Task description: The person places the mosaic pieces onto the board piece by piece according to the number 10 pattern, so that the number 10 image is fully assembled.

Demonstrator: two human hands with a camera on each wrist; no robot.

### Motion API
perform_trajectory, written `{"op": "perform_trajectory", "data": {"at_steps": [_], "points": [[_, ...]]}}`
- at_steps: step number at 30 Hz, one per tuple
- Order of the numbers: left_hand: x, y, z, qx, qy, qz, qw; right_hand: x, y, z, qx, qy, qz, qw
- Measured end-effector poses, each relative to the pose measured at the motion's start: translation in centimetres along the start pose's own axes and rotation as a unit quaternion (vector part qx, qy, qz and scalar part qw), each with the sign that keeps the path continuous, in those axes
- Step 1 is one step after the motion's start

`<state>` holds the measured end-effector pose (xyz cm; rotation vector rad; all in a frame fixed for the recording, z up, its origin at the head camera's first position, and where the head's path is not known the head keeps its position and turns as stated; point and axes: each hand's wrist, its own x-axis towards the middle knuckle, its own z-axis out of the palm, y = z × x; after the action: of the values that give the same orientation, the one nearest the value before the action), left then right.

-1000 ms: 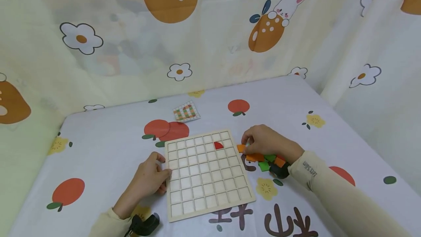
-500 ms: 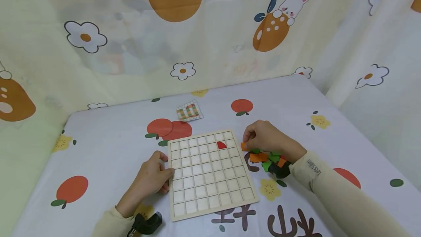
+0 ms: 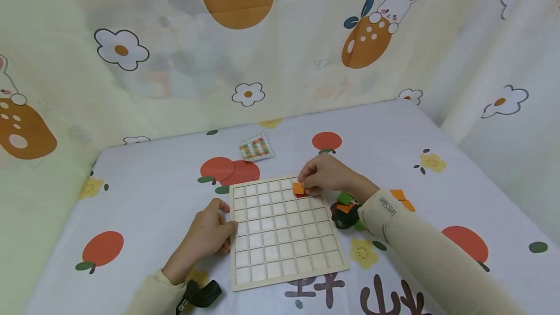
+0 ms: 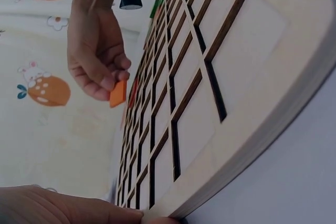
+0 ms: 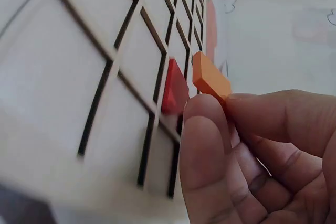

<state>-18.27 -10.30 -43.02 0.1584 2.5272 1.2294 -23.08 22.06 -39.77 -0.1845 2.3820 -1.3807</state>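
Note:
A pale wooden grid board [image 3: 284, 235] lies on the table, its square cells bare around one red quarter-circle tile [image 5: 175, 88] near the far right corner. My left hand [image 3: 211, 230] pinches the board's left edge, thumb on top. Above the far right cells, my right hand [image 3: 329, 174] holds an orange square tile [image 3: 298, 188] between thumb and fingertips. In the right wrist view this tile is tilted and raised off the grid, close to the red one. The left wrist view also shows it apart from the board's surface.
Loose green tiles [image 3: 345, 198] and orange tiles [image 3: 397, 194] lie right of the board, partly hidden by the right wrist and its black camera mount [image 3: 345, 216]. A small patterned card [image 3: 256, 148] lies beyond the board. A printed curtain [image 3: 197, 62] hangs behind the table.
My right hand has picked up the orange tile from beside the board and carried it left, over the grid by the red tile. The left hand stays at the edge.

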Motion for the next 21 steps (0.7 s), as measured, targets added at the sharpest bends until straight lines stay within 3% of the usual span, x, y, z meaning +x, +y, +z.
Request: {"op": "perform_trajectory", "data": {"at_steps": [10, 21], "points": [[0.0, 0.1, -0.1, -0.003, 0.001, 0.000, 1.0000, 1.4, -1.3, 1.5, -0.018, -0.017, 0.016, 0.9996], [0.0, 0.1, 0.0, -0.003, 0.006, 0.003, 1.0000, 1.7, -1.8, 2.6, -0.074, -0.011, 0.001, 0.9972]]}}
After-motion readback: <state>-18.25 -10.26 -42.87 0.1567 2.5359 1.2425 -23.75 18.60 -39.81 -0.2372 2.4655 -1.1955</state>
